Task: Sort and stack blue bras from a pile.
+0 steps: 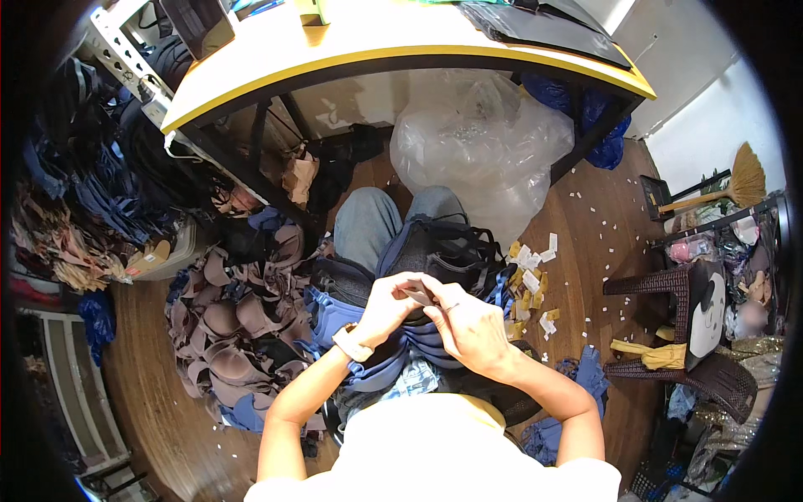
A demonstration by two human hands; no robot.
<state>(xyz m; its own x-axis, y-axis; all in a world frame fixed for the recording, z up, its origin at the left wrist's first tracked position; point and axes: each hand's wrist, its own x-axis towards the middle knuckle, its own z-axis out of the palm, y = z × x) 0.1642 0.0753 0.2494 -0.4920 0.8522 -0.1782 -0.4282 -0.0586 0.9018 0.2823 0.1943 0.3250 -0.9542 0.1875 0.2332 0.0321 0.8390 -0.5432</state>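
Note:
My left hand [388,309] and my right hand [472,327] meet above my lap, fingertips pinched together on a small pale piece [416,297], perhaps a tag. Fingers cover much of it. Beneath them, blue bras [335,320] and black bras [433,248] lie across my jeans [366,219]. Beside my right knee, white and yellow paper tags [530,281] are scattered in a heap on the floor. A large pile of mauve-brown bras [241,320] spreads over the floor to my left.
Ahead stands a yellow-edged table [401,51] on a black frame, with a big clear plastic bag [480,144] below it. To the right are a brown woven plastic chair [652,285] and a broom [743,179]. Stacked garments [106,182] crowd the left.

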